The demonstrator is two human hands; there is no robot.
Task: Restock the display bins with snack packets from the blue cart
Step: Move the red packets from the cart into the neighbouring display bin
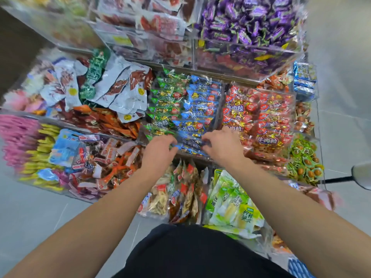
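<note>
Reaching into the middle bin (pixel 217 109), the left hand (pixel 158 151) and right hand (pixel 222 146) both pinched blue packets (pixel 190 144) at its near edge. Those packets sat right on the rim, so a bump could have made them slip down onto the bins below.

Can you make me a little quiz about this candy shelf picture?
1. True or false: both hands are in the bin of blue packets.
2. What colour are the packets in the bin just right of the blue ones?
A. red B. pink C. white
3. Fill in: the top right bin holds ____ candies.

Key:
1. True. The left hand and right hand both reach into its near end; their grip on packets is blurred.
2. A, the red packets.
3. Purple, the purple candies.
</note>
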